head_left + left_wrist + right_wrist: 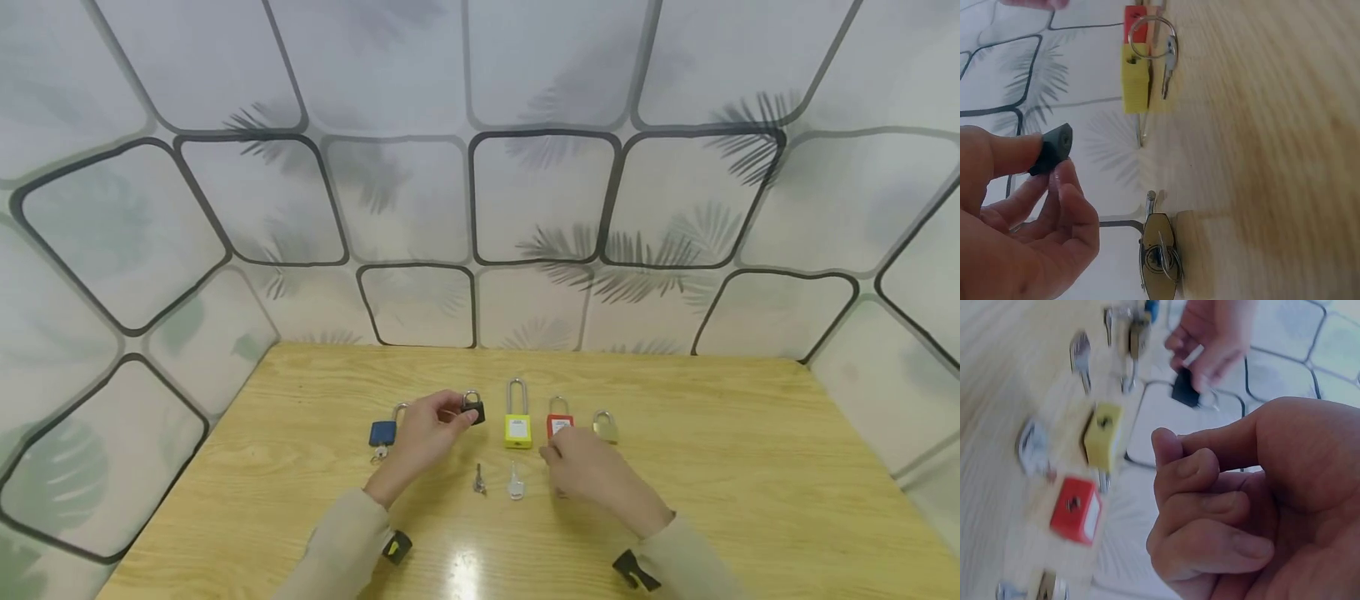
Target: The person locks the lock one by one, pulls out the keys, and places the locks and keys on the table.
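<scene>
My left hand [426, 433] pinches a small black padlock [476, 411] between thumb and fingers, above the table. Its metal shackle points up in the head view. In the left wrist view, the underside of the black padlock [1059, 149] shows its keyhole. My right hand [588, 468] hovers in front of a red padlock [558, 423], hiding its lower part. Fingers of that hand [1210, 506] curl toward the palm in the right wrist view, thumb against the index finger, with nothing visible between them. A blue padlock [382, 432] with a key in it lies left of my left hand.
A yellow padlock [517, 431] with a long shackle lies mid-row, and a brass padlock [605, 428] at the right end. Small keys [479, 480] and a pale-headed key [516, 483] lie in front. A patterned wall [420, 304] stands behind the wooden table [712, 433].
</scene>
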Demonstrator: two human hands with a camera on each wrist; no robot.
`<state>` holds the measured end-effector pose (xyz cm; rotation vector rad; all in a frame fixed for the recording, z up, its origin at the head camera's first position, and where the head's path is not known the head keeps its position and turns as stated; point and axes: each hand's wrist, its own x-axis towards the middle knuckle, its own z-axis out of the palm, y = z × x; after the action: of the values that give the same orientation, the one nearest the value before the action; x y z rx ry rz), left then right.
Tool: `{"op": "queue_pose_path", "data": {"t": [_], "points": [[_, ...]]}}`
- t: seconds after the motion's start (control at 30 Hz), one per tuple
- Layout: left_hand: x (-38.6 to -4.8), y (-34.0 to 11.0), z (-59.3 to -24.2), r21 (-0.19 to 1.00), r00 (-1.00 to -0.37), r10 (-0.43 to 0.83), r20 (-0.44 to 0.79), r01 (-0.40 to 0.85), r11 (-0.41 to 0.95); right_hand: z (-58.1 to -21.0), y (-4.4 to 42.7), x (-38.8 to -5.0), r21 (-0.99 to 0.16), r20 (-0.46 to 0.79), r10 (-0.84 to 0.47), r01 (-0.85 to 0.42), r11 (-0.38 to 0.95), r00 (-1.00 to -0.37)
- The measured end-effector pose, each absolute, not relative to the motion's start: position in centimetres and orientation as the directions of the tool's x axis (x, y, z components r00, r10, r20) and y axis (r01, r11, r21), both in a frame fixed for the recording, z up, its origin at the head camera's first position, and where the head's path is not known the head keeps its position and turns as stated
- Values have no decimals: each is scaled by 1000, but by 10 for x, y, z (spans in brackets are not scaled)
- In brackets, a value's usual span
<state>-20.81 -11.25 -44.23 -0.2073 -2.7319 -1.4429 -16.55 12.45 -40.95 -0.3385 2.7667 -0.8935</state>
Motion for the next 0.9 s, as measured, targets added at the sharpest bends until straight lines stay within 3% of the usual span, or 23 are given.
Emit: {"op": "queue_pose_path", "data": {"t": [0.37, 0.63, 0.9], "points": [[-224, -105, -452, 706, -981, 193, 16, 148, 693, -403, 159, -164, -570, -145, -201, -84, 817, -969], [-226, -99, -453, 619, -974, 216, 64, 208, 758, -401, 160, -163, -586, -147, -217, -92, 805, -965], [-223, -95, -450, 536, -975, 219, 20, 196, 821, -405, 167, -161, -588, -125, -217, -104, 802, -968]]}}
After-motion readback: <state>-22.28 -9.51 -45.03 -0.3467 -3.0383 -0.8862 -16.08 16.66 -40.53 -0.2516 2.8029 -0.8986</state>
